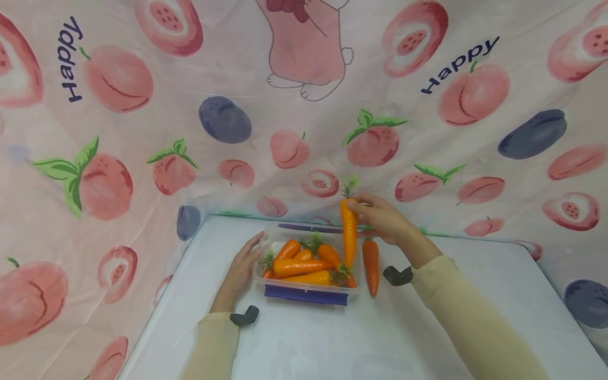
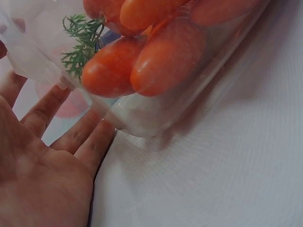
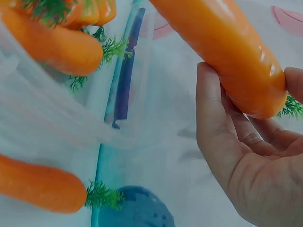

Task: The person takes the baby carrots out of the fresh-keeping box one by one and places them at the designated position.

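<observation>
A clear plastic container (image 1: 260,279) with blue latches holds several orange toy-like carrots (image 1: 300,267) with green feathery tops. My right hand (image 1: 385,217) grips one carrot (image 1: 349,227) near its leafy end, with its tip pointing down over the container's right side. In the right wrist view, thumb and fingers close round the thick end of that carrot (image 3: 236,52). My left hand (image 1: 241,270) lies against the container's left side; in the left wrist view its straight fingers (image 2: 78,135) touch the clear wall. Another carrot (image 1: 371,266) lies on the table just right of the container.
The white table (image 1: 304,343) meets a fruit-printed cloth (image 1: 285,95) hanging behind and at the left. One blue latch (image 1: 306,295) sticks out at the container's front, another (image 1: 311,228) at its back. Black wrist cameras (image 1: 398,276) sit on both wrists.
</observation>
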`<state>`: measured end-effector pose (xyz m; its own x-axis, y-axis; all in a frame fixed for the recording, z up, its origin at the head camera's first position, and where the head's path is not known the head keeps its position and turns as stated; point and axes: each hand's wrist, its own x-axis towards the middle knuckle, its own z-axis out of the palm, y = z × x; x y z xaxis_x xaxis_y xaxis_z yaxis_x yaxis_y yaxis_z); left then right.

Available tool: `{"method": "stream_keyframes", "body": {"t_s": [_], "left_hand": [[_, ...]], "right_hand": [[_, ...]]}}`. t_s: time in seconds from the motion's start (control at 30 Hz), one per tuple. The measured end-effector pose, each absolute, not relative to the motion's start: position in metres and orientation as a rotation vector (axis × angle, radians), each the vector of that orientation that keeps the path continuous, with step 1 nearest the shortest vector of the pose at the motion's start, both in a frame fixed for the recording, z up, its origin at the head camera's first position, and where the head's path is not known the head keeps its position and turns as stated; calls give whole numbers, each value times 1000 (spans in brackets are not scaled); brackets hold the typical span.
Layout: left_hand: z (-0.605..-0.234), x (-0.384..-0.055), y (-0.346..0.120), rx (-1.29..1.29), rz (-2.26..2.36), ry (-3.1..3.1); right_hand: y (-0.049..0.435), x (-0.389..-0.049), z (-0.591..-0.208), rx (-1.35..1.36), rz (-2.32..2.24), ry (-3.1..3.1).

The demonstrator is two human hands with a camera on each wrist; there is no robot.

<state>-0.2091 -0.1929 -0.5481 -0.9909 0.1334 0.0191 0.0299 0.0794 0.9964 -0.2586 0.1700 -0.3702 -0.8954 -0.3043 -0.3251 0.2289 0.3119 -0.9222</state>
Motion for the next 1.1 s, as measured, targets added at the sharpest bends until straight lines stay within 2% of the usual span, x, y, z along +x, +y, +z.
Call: {"method": "stream_keyframes", "body": {"t_s": [1.1], "left_hand": [[-550,-210,-195,162,2036,2277]], "right_hand": [[250,-236,-412,114,-1513,2246]]}}
